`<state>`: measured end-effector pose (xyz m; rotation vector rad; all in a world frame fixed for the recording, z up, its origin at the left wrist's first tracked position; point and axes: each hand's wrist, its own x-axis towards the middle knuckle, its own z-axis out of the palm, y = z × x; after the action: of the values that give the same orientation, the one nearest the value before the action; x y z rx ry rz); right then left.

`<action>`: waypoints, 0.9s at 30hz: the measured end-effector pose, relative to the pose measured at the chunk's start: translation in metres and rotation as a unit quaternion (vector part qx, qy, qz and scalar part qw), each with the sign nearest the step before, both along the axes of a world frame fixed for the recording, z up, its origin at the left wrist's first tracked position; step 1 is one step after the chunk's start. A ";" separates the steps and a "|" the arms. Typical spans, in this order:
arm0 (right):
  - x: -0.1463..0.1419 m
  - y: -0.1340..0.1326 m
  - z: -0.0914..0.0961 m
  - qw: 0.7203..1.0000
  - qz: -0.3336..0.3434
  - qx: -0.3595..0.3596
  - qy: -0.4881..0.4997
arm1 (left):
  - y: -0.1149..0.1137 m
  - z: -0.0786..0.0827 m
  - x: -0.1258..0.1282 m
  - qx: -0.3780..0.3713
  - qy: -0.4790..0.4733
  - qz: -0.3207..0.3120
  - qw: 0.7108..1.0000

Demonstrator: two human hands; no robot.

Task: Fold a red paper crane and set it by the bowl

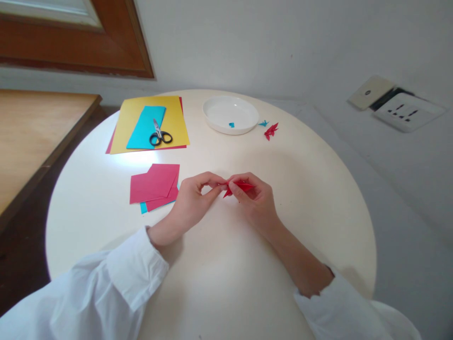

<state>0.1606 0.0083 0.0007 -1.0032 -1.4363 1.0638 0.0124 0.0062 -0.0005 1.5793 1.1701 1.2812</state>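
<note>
Above the middle of the round white table (pixel 219 278), both my hands hold a small piece of folded red paper (pixel 245 187) with pointed ends. My left hand (pixel 193 200) pinches its left tip between thumb and fingers. Around its body, the thumb and fingers of my right hand (pixel 256 200) are closed, covering part of the folds. Left of my left hand lie several loose red paper pieces (pixel 152 185), overlapping, with a bit of blue paper (pixel 143 208) showing from under them.
At the back stands a white dish (pixel 212 123) with a small blue paper piece (pixel 231 125) in it. Beside it lie folded red paper figures (pixel 271 131) and a blue one (pixel 264 123). Black-handled scissors (pixel 160 137) rest on blue paper (pixel 141 132) over a yellow sheet (pixel 180 123).
</note>
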 end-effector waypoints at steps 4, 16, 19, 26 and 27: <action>0.000 -0.001 0.000 0.999 -0.022 0.015 -0.019 | -0.001 0.003 0.001 -0.019 -0.022 -0.008 1.000; 0.001 -0.001 0.000 0.997 -0.072 0.021 -0.033 | -0.001 0.009 0.000 -0.049 -0.025 -0.002 0.998; 0.001 -0.001 0.000 0.997 -0.074 0.018 -0.025 | -0.002 0.011 0.001 -0.054 -0.018 0.008 0.998; 0.003 0.001 0.000 0.998 -0.068 0.014 0.003 | -0.001 0.013 0.001 -0.072 -0.024 0.029 0.997; 0.003 0.001 0.000 0.998 -0.068 0.015 0.002 | -0.001 0.013 0.002 -0.076 -0.035 0.029 0.996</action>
<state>0.1640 0.0089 0.0008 -1.0608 -1.3559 0.9432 0.0141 0.0051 0.0127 1.3886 1.2471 1.2435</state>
